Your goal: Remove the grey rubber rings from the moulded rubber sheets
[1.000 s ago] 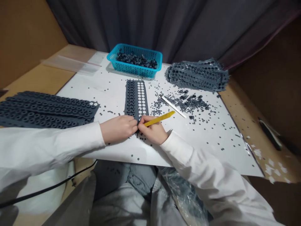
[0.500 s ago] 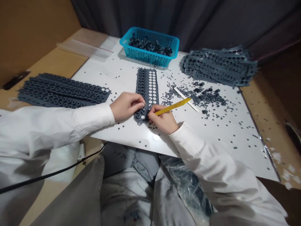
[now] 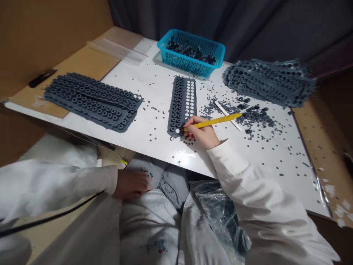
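Dark curtains (image 3: 193, 16) are hanging behind the white surface (image 3: 161, 147). Ringed grey sheets (image 3: 92, 106) are lying toward its left side. Below its near edge, my left fingers (image 3: 143, 181) are showing; I can't tell their grip. Near that edge's middle, a perforated strip (image 3: 183, 105) is lying; at its near end my right fingers (image 3: 195, 119) are grasping a yellow tool (image 3: 217, 120).

Left grip (image 3: 134, 184) lowered, apparently to lap (image 3: 151, 217).
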A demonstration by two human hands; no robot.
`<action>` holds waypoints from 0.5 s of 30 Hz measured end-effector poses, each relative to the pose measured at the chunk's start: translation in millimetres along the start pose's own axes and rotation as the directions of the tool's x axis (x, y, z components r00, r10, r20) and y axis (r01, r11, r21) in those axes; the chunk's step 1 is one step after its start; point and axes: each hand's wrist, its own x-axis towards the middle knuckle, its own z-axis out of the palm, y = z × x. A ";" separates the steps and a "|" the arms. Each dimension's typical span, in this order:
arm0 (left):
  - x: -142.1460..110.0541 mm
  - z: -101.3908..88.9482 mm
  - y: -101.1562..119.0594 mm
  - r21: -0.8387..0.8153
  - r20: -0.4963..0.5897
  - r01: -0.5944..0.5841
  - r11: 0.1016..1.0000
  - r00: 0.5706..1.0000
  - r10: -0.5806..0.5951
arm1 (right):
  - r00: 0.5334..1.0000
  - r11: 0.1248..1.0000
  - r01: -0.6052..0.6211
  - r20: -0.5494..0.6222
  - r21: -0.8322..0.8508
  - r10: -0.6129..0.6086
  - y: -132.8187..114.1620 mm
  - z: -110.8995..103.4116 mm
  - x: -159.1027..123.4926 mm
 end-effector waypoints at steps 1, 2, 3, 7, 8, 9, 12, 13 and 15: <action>-4.7 -0.3 -3.5 0.026 0.010 -0.017 1.000 1.000 0.017 | 1.000 1.000 -0.002 -0.001 0.004 0.002 0.0 0.2 0.0; -7.5 -2.6 -9.3 0.054 0.024 -0.036 0.998 0.999 0.035 | 1.000 1.000 -0.004 -0.001 0.009 0.004 0.3 0.3 0.0; -9.5 -6.2 -17.0 0.085 0.040 -0.053 0.995 0.998 0.049 | 1.000 1.000 -0.006 -0.002 0.014 0.006 0.6 0.4 0.0; -22.2 -20.7 -49.2 0.200 0.147 -0.082 0.976 0.988 0.053 | 1.000 1.000 0.004 0.009 0.025 -0.004 2.0 0.1 0.1; -26.3 -22.7 -52.8 0.171 0.188 -0.082 0.982 0.981 0.049 | 1.000 1.000 0.010 0.015 0.025 -0.010 2.0 0.0 0.2; -29.5 -24.4 -53.4 0.106 0.239 -0.087 0.991 0.969 0.060 | 1.000 1.000 0.014 0.021 0.028 -0.015 1.9 -0.3 0.3; -24.6 -31.2 -39.9 -0.207 0.340 -0.120 0.971 0.922 0.187 | 1.000 0.999 0.007 0.017 0.048 -0.008 0.8 -1.1 0.5; -16.5 -35.2 -33.0 -0.303 0.332 -0.121 0.945 0.917 0.223 | 1.000 0.999 0.008 0.008 0.053 -0.009 0.6 -1.4 0.6; 9.2 -45.2 -20.8 -0.407 0.271 -0.071 0.911 0.943 0.194 | 1.000 0.998 0.025 -0.016 0.059 -0.024 0.7 -1.6 0.9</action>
